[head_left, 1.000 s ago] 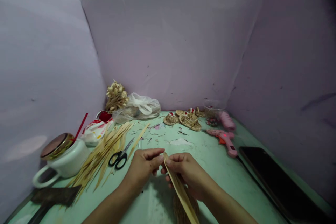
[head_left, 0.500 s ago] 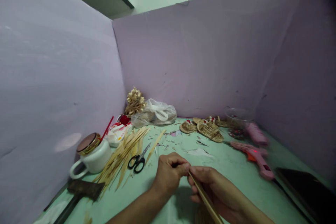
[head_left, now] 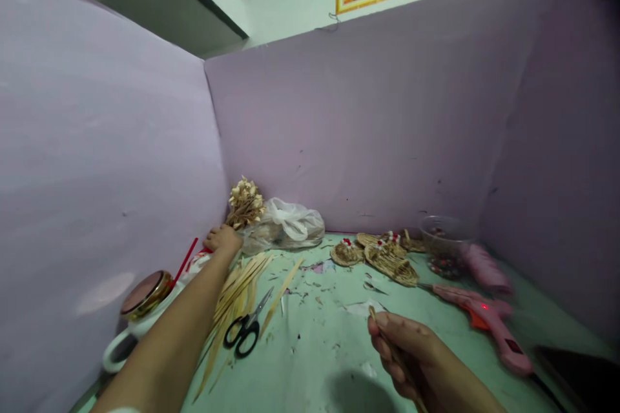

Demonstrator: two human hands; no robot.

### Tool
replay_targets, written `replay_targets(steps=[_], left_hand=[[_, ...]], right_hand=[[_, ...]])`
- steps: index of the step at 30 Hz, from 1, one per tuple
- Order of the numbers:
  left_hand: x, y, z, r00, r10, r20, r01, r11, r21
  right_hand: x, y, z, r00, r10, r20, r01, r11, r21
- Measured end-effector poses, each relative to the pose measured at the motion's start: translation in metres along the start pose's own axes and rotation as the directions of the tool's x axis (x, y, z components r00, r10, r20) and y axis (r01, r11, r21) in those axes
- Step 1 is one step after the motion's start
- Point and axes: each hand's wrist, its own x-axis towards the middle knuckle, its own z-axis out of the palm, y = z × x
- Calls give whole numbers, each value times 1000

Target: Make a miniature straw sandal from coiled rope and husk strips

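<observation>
Right hand (head_left: 417,352) is pinching that tan strip (head_left: 396,357) near its tip, so hold it snug while your left hand (head_left: 223,239) (can't tell its grip) is by the dried flowers (head_left: 245,203).

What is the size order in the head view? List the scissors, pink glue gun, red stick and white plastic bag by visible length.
1. Pink glue gun
2. White plastic bag
3. Scissors
4. Red stick

Apparent length only; the bag lies farther back.
</observation>
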Motion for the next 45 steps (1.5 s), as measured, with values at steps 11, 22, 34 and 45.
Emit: replay_targets(steps=[11,22,34,45], left_hand=[[-31,26,-23,981,156,-117,-178,961,-210],[-172,11,-45,539,498,679,650,268,-712],[-201,10,-30,374,657,654,639,329,-696],[-197,6,-39,136,661,738,289,686,-667]], right_hand=[[2,1,2,999,-40,20,39,999,26],[8,22,13,980,195,-50,-182,964,194],[12,43,21,913,398,89,-405,860,311],[10,26,10,941,304,150,-338,802,492]])
